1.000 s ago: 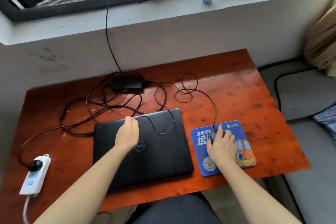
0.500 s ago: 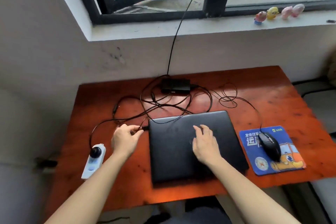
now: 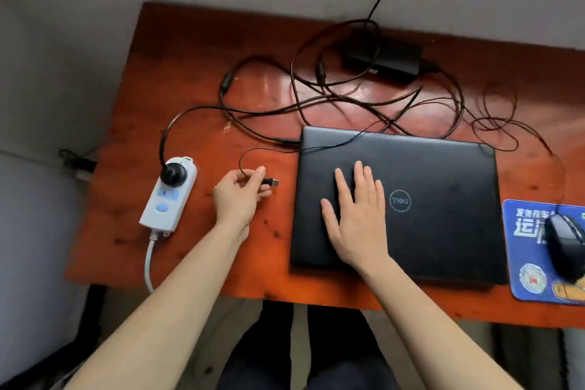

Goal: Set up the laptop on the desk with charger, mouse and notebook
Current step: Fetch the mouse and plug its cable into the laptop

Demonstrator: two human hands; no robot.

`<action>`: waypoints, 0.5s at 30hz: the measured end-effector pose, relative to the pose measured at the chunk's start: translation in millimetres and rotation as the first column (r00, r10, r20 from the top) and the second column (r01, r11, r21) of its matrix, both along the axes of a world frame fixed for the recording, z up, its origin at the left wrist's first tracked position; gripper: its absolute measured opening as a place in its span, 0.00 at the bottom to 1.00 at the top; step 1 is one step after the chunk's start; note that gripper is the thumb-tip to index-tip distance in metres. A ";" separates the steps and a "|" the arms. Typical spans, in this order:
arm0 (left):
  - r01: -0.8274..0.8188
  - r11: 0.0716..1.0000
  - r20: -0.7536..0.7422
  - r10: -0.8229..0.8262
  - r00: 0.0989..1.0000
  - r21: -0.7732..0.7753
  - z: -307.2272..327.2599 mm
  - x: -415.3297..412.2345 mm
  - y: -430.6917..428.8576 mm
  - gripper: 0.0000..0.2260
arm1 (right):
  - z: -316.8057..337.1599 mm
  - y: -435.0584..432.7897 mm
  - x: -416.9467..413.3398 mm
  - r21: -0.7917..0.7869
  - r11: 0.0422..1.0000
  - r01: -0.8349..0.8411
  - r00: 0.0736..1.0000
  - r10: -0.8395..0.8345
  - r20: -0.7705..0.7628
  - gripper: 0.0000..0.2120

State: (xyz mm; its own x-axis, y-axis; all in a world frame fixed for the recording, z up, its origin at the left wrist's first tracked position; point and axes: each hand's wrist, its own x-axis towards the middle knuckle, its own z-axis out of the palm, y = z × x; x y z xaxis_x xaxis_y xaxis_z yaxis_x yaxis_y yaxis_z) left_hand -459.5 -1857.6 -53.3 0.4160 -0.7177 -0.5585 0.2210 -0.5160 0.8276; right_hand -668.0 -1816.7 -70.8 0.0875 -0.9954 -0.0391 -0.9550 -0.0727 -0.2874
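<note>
A closed black laptop (image 3: 443,199) lies on the red-brown desk (image 3: 190,73). My right hand (image 3: 354,212) rests flat on its lid, fingers spread. My left hand (image 3: 240,196) pinches the mouse's thin cable just behind its USB plug (image 3: 274,182), a short way left of the laptop's left edge. The black mouse (image 3: 566,247) sits on a blue mouse pad (image 3: 525,263) at the right edge. The black charger brick (image 3: 386,57) lies at the back among tangled cables. A thicker charger lead reaches the laptop's back left corner. No notebook is in view.
A white power strip (image 3: 169,199) with a black plug in it lies at the desk's left side, its white cord dropping over the front edge. Loose cable loops (image 3: 332,98) cover the desk's back middle. A grey wall stands behind.
My right hand left the mouse and settled on the laptop lid. My left hand came off the lid to the laptop's left side and now holds the USB plug. The view swung left and down.
</note>
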 end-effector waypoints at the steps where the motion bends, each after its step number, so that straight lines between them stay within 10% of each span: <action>1: -0.003 1.000 -0.003 0.003 1.000 -0.018 -6.5 0.0 2.0 0.07 | -2.0 -0.6 1.1 -0.012 1.000 0.013 1.000 -0.013 0.001 0.30; 15: 0.186 0.932 0.302 -0.089 0.949 -0.311 -35.7 -3.7 26.8 0.21 | -12.0 -4.8 4.5 -0.160 0.984 0.081 0.996 -0.077 0.034 0.29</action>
